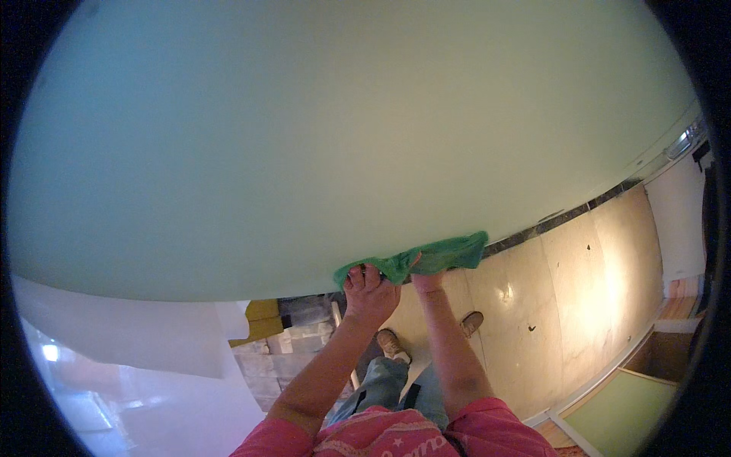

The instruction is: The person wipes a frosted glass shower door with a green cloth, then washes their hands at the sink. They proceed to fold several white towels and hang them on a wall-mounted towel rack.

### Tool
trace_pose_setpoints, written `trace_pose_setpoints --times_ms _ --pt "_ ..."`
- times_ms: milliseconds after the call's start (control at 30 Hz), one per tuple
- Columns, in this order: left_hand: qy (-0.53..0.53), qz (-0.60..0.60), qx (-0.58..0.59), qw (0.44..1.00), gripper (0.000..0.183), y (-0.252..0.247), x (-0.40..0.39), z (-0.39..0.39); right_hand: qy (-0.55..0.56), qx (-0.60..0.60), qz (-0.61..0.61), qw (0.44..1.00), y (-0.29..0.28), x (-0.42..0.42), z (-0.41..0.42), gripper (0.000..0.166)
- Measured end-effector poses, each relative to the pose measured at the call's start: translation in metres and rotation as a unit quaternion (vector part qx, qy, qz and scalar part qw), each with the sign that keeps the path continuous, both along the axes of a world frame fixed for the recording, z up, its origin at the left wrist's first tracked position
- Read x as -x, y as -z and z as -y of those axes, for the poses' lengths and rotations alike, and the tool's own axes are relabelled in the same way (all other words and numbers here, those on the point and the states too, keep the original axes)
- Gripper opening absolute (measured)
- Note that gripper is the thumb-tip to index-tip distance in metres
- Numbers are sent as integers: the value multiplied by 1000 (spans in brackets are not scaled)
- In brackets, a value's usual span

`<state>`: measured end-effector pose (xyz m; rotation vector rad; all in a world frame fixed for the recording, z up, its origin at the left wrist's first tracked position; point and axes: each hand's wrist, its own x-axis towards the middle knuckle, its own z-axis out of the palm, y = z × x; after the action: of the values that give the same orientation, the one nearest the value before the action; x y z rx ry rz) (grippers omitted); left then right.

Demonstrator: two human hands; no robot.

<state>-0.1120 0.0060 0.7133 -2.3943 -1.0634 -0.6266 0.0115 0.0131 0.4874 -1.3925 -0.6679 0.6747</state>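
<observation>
A large pale green, smooth surface [365, 143] fills the upper part of the head view. Along its near edge lies a crumpled green cloth [451, 254]. My left hand [371, 291] grips the cloth's left part, with the fingers curled over it at the edge. My right hand [427, 277] is at the middle of the cloth; a finger shows over the green fabric, while the other fingers are mostly hidden under it. The cloth's right end spreads past my right hand, touching the edge.
Below the edge is a light, shiny floor [514, 343], where my shoes stand. White sheeting [143, 337] hangs at the lower left, beside a mustard-coloured piece [264, 320]. A green panel with a pale frame [619, 408] and an open brown box [662, 354] are at the lower right.
</observation>
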Motion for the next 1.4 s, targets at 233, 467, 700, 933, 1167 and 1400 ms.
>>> trace_pose_setpoints --times_ms 233,467,700,933,1167,1400 --pt "-12 -50 129 990 32 41 54 3 -67 50 -17 996 20 125 4 51" --pt "-27 -16 93 995 25 54 114 1 -178 88 135 971 -20 221 13 53" --pt "-50 -31 110 992 22 29 144 7 -211 103 291 927 -57 247 26 55" --pt "-71 64 116 989 42 -7 119 12 -177 76 394 899 -72 185 34 57" --pt "-24 90 107 990 54 -67 54 0 -81 -167 47 982 -171 107 3 26" --pt "13 88 128 988 63 -30 10 -7 -122 -196 -101 968 -117 58 5 30"
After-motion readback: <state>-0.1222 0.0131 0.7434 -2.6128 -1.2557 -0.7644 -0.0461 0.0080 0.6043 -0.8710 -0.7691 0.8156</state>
